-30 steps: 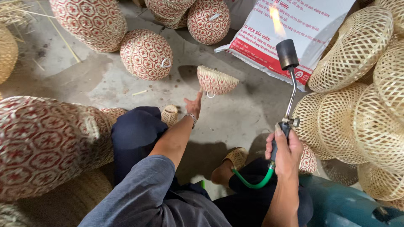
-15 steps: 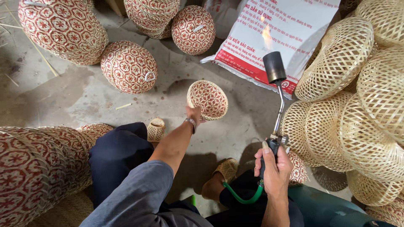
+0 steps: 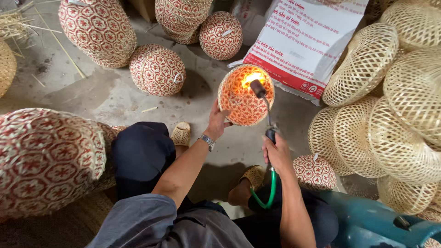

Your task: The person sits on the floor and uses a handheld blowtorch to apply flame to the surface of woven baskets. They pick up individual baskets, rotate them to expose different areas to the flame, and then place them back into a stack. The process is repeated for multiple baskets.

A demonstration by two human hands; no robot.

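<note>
Above the concrete floor [image 3: 115, 98]: red-patterned woven ball [image 3: 245, 95], raised by left hand [image 3: 217, 120], fingers clamped on its lower edge, turned toward the flame. Right hand [image 3: 277, 154], fingers wrapped around gas torch [image 3: 266, 117], nozzle close against the weave.

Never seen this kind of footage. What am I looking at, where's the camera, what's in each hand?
There is no machine here. A camera on a person's head looks down at their own two bare hands. The left hand grips a round woven basket patterned red and white. The right hand holds a gas torch fed by a green hose, with its flame playing on the basket. On the concrete floor lie more patterned baskets, plain pale baskets at right, and a printed sack.
</note>
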